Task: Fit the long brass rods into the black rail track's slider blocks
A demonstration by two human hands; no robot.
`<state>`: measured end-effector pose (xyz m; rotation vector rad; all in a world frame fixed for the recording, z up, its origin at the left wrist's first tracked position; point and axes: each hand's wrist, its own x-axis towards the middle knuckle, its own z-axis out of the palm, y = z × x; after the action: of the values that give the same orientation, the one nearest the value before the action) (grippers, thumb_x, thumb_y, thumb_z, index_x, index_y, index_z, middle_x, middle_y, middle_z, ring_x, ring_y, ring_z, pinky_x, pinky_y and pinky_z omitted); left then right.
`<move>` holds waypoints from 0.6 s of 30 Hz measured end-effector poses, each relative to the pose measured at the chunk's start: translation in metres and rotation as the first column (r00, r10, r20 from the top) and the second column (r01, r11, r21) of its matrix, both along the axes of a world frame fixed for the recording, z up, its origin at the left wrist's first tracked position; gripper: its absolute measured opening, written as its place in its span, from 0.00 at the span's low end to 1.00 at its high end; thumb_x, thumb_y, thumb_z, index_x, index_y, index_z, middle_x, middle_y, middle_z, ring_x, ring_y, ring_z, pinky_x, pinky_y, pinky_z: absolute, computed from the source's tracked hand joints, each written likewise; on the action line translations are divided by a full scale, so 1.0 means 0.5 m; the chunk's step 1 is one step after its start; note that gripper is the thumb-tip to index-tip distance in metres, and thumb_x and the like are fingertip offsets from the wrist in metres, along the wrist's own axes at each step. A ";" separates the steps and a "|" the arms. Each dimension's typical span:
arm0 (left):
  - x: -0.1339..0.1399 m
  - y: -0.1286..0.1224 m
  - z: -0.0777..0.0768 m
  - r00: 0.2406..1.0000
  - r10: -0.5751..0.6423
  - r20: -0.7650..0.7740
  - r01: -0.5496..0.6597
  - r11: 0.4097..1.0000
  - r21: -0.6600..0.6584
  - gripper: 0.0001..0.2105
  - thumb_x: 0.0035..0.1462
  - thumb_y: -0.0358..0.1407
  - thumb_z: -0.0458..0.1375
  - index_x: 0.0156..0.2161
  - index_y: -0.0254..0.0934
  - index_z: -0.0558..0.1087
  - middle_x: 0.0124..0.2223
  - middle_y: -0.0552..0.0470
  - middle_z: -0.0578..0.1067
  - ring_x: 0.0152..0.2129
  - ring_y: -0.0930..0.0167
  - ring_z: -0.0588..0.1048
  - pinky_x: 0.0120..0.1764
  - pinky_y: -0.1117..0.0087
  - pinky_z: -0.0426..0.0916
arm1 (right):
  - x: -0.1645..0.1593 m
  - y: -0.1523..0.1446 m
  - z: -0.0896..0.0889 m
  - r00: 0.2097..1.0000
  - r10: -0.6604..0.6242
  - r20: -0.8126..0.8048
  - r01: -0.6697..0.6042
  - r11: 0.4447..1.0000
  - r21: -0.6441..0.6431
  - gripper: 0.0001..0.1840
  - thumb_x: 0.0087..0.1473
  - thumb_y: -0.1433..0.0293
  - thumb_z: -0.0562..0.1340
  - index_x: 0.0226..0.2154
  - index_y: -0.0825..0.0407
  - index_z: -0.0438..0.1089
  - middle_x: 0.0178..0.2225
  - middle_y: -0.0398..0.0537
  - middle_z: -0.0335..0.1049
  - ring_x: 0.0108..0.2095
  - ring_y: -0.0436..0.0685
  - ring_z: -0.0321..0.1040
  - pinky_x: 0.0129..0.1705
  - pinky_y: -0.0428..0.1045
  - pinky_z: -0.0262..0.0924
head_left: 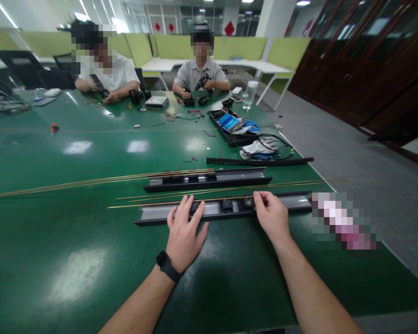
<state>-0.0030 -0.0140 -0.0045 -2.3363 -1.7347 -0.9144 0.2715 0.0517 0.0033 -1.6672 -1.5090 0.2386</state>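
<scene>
In the head view, the left hand (186, 232) lies with fingers spread wide over the near channel (156, 214), on the green table (125, 260). The right hand (272, 214) brings thumb and forefinger close together by the end of a brass rod (142, 205) (whether they pinch it, I can't tell). That rod runs along the channel, beside black blocks (226, 205).
</scene>
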 end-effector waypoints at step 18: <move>-0.002 0.000 -0.001 1.000 0.009 -0.002 -0.009 1.000 0.010 0.24 0.68 0.37 0.59 0.67 0.41 0.68 0.71 0.36 0.66 0.71 0.54 0.62 0.67 0.46 0.55 | 0.018 0.005 -0.003 0.992 -0.080 0.098 0.077 0.996 0.038 0.23 0.64 0.50 0.56 0.32 0.49 0.74 0.30 0.52 0.75 0.35 0.62 0.69 0.42 0.54 0.61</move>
<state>-0.0042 -0.0139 -0.0052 -2.3202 -1.7342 -0.9164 0.2806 0.0541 0.0018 -1.7290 -1.5083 0.0883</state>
